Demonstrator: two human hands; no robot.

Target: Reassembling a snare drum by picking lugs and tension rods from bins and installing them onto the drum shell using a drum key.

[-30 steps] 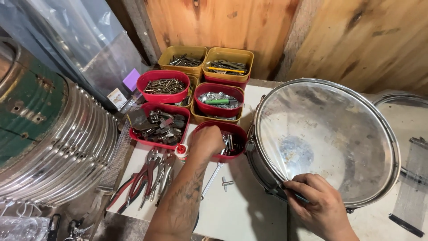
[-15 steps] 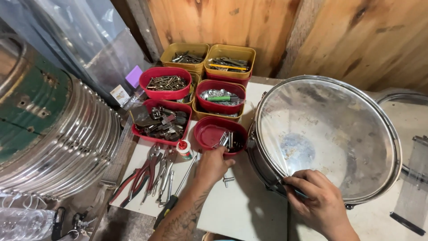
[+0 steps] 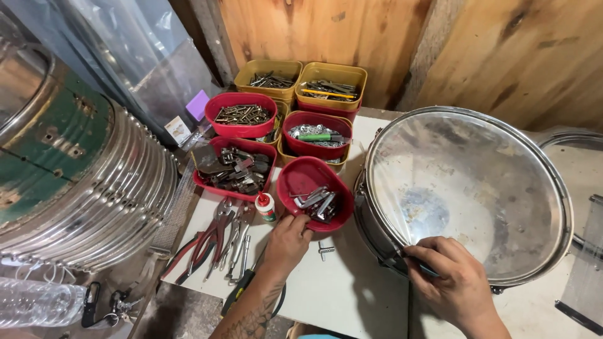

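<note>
Hardware tubs beside a drum

The red tub (image 3: 312, 191) of metal keys is touched by the curled left hand (image 3: 287, 242); the drum (image 3: 465, 194) rim is gripped, seemingly, by the right hand (image 3: 447, 284).

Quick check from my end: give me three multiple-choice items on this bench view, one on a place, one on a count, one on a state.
1. Where does the left hand rest?
A. at the near rim of the red heart-shaped plastic bin
B. on the drum
C. on the pliers

2. How many yellow rectangular plastic bins stand at the back?
A. one
B. two
C. four

3. The clear head of the round metal-rimmed drum is
A. torn through
B. missing
C. on, smudged

Key: 1 A, fingers meet that rim; 2 B, the pair sits side by side; 3 C, film spans the hoop.
</note>
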